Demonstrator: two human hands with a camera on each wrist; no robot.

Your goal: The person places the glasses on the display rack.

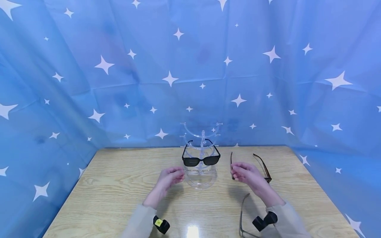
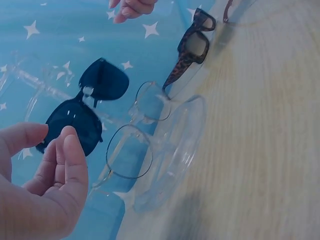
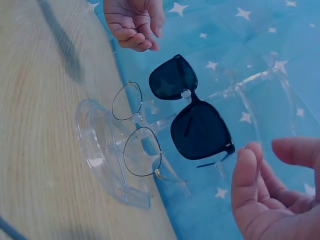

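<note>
Left of the stand, the left hand (image 1: pixel 169 180) hovers over the tabletop (image 1: pixel 119 185), fingers loosely bent, thumb apart, nothing held! Middle, towards the far edge: the clear stand (image 1: pixel 203 136) carries dark sunglasses (image 1: pixel 192 162) above round wire glasses (image 3: pixel 142 151). By the near edge, right of centre, thin-framed glasses (image 1: pixel 241 215). Then the right hand (image 1: pixel 247 174), thumb and fingers parted, empty, before tortoiseshell glasses (image 1: pixel 267 179) towards the far right corner!
</note>
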